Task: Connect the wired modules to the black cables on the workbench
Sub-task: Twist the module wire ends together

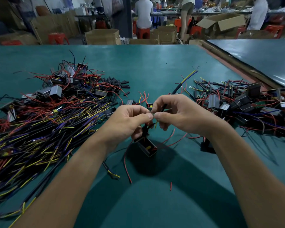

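Note:
Above the middle of the green workbench (155,66) my left hand (130,119) and my right hand (176,112) meet fingertip to fingertip, pinching thin wire ends between them. A black cable (177,89) with yellow and blue cores runs up and away from my right hand. Below the hands hangs a small black module (146,146) with a yellow part inside, and red wires (127,165) trail from it onto the table. The exact joint between the wires is hidden by my fingers.
A big heap of black cables (39,129) with yellow and blue ends lies at the left, with modules (56,91) and black sleeve pieces (117,84) behind it. Wired modules (237,102) pile up at the right. People and cardboard boxes (102,37) stand beyond the bench.

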A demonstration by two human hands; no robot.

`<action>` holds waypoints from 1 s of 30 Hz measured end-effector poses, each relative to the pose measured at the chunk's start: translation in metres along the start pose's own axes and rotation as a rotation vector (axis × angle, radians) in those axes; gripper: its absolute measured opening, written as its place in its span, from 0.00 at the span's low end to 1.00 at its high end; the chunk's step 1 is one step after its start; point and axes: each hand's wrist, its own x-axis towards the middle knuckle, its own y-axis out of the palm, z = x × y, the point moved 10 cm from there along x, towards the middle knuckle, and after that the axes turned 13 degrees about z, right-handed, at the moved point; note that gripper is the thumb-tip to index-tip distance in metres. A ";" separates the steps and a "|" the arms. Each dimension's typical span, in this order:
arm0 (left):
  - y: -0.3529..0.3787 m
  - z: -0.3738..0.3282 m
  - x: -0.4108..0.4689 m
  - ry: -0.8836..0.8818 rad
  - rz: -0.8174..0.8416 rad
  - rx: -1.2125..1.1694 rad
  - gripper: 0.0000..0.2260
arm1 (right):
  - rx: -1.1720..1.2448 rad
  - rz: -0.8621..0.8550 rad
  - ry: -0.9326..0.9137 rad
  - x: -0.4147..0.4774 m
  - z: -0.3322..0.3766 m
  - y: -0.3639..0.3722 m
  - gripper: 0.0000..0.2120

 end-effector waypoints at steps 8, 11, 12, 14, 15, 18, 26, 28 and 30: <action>-0.005 -0.005 -0.003 0.035 -0.040 -0.044 0.08 | 0.156 -0.083 -0.029 0.000 0.002 -0.010 0.10; -0.002 -0.006 -0.003 0.035 -0.013 -0.030 0.10 | 0.099 -0.108 -0.047 0.002 0.004 -0.012 0.12; 0.000 -0.008 -0.003 0.045 -0.004 -0.014 0.11 | 0.070 -0.112 -0.051 0.002 0.005 -0.011 0.14; 0.003 -0.011 -0.004 0.063 0.009 0.023 0.10 | 0.004 -0.122 -0.066 0.003 0.008 -0.009 0.16; 0.004 -0.012 -0.004 0.069 0.010 0.031 0.10 | -0.030 -0.130 -0.076 0.003 0.010 -0.008 0.17; 0.003 -0.011 -0.004 0.068 0.001 0.021 0.08 | -0.091 -0.164 -0.121 0.001 0.017 -0.008 0.21; -0.008 -0.008 -0.005 0.059 -0.079 -0.123 0.07 | -0.084 -0.344 -0.130 -0.004 0.018 -0.018 0.22; -0.019 -0.004 -0.005 0.043 -0.160 -0.156 0.06 | -0.055 -0.366 0.018 -0.001 -0.001 -0.022 0.10; -0.028 -0.001 -0.007 0.035 -0.235 -0.178 0.05 | -0.114 -0.186 0.183 0.005 -0.020 -0.006 0.09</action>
